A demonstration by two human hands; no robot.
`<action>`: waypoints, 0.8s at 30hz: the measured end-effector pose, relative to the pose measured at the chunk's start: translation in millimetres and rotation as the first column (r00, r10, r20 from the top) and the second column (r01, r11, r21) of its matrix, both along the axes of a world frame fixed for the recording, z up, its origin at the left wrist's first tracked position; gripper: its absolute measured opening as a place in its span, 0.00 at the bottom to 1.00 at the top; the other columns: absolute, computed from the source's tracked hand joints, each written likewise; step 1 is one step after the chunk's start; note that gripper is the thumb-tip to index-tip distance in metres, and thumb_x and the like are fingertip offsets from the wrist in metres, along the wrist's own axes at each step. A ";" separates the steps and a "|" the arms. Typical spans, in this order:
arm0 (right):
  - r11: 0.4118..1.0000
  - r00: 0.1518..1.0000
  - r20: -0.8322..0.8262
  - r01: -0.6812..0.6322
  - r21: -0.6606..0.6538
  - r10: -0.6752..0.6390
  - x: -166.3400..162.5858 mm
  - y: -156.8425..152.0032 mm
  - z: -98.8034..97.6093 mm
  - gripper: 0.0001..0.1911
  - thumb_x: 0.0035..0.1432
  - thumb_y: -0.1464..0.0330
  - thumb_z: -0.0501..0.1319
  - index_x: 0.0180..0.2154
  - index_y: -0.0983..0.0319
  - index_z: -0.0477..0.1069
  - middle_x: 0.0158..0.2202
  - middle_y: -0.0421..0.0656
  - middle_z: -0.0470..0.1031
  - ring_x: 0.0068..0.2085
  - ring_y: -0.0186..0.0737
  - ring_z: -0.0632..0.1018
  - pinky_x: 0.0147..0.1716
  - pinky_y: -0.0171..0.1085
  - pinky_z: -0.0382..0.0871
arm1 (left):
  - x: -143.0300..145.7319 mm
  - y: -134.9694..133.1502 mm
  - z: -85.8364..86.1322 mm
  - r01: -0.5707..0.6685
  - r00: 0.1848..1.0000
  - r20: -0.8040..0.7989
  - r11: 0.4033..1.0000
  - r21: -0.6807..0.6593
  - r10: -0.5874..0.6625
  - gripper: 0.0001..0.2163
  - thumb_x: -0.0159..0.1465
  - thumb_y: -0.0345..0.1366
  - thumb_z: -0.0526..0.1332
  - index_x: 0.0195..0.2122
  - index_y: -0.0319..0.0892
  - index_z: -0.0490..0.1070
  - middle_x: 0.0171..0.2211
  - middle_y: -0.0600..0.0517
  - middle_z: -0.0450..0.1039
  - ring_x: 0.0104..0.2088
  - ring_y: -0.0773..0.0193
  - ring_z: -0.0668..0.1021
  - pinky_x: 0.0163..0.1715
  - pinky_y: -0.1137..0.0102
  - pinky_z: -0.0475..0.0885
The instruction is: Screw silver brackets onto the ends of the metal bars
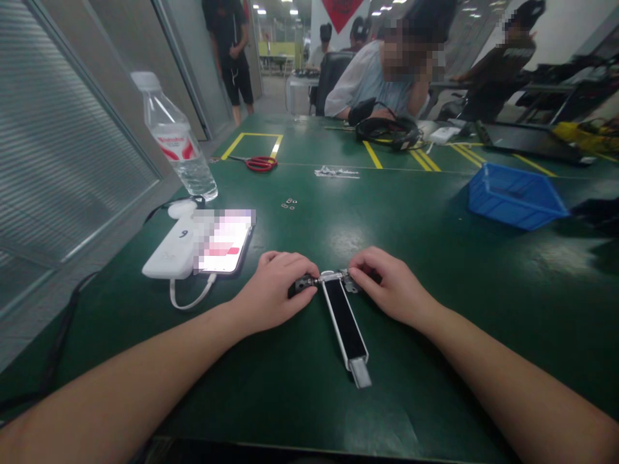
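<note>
Left hand (273,290) curled, fingers closed over a small black cylindrical part (300,285) at one end of a thin steel pin (329,278). Right hand (391,283) in a narrow pinch on a small grey metal bracket (354,281) at the pin's other end. A long rectangular bar with black face and silver edges (344,325) lies on the green work mat (435,322), its upper end at the pin, between the hands. Just left of left hand: white power bank (169,248), cabled to a smartphone with pixelated screen (225,241). Farther off: clear plastic water bottle (176,135), red-handled scissors (261,164), small silver nuts (289,203), blue plastic bin (515,196).
</note>
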State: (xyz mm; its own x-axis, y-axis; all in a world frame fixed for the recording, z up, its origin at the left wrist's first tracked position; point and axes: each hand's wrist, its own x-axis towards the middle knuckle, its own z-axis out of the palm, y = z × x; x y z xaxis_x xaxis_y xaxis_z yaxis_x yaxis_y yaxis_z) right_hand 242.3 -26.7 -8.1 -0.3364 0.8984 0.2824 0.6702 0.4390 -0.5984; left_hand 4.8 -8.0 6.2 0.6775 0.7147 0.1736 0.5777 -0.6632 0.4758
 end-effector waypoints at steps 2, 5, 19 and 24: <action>1.000 1.000 -0.011 -0.025 0.001 0.025 0.8 0.0 1.0 0.07 0.63 0.70 0.54 0.32 0.60 0.68 0.31 0.43 0.70 0.34 0.39 0.71 0.33 0.39 0.66 | 0.0 0.0 0.4 -0.001 1.000 0.002 1.000 -0.006 0.001 0.06 0.63 0.34 0.57 0.42 0.46 0.68 0.43 0.54 0.74 0.47 0.58 0.74 0.51 0.57 0.57; 0.998 0.998 -0.020 -0.061 -0.004 0.061 2.5 -0.4 3.3 0.05 0.62 0.70 0.56 0.33 0.60 0.69 0.32 0.43 0.71 0.34 0.39 0.71 0.34 0.39 0.66 | -0.2 -0.1 -0.5 -0.001 1.000 0.012 1.000 0.001 0.001 0.06 0.63 0.34 0.57 0.42 0.46 0.68 0.43 0.54 0.74 0.46 0.58 0.74 0.51 0.57 0.57; 0.995 0.994 0.046 -0.102 -0.019 0.103 2.7 -0.2 7.1 0.05 0.62 0.72 0.55 0.34 0.60 0.69 0.34 0.44 0.71 0.36 0.40 0.72 0.36 0.40 0.67 | -0.6 -0.6 -1.2 0.002 1.000 0.006 1.000 0.019 -0.002 0.06 0.64 0.35 0.56 0.42 0.47 0.68 0.44 0.53 0.74 0.47 0.58 0.74 0.51 0.57 0.57; 0.994 0.993 0.050 -0.111 -0.002 0.111 2.9 0.0 6.5 0.07 0.63 0.71 0.55 0.32 0.60 0.68 0.33 0.44 0.71 0.37 0.40 0.72 0.36 0.40 0.66 | 0.2 -0.7 -0.3 -0.005 1.000 -0.003 1.000 0.018 0.006 0.07 0.64 0.34 0.56 0.43 0.46 0.68 0.44 0.53 0.74 0.47 0.58 0.74 0.51 0.57 0.57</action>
